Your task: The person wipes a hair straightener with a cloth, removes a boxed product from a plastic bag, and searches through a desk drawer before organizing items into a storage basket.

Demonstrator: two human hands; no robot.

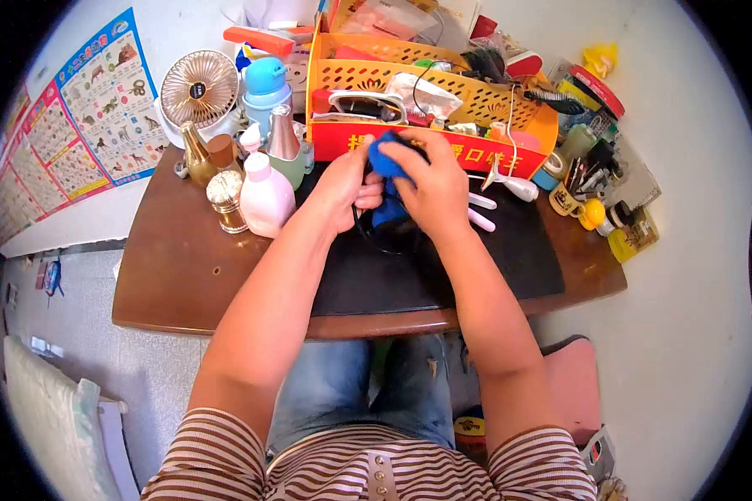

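Above the black desk mat (510,259), a blue cloth (384,159) is bunched between my two hands. My right hand (433,179) is closed on it from the right, fingers bent over the top. On the left, my left hand (348,190) has its fingers curled in beside the cloth; what lies inside them is mostly hidden. A thin black cord or strap loops below the hands, partly in front of a lower blue piece (388,211). Right of my right hand lie two pale pink prongs (481,213) of a partly hidden tool.
A yellow-and-red box (330,138) full of odds and ends stands behind my hands. A pink bottle (267,200), a gold-capped jar (226,200), a blue bottle (266,96) and a fan (199,88) crowd the left. Small containers (591,215) line the right edge.
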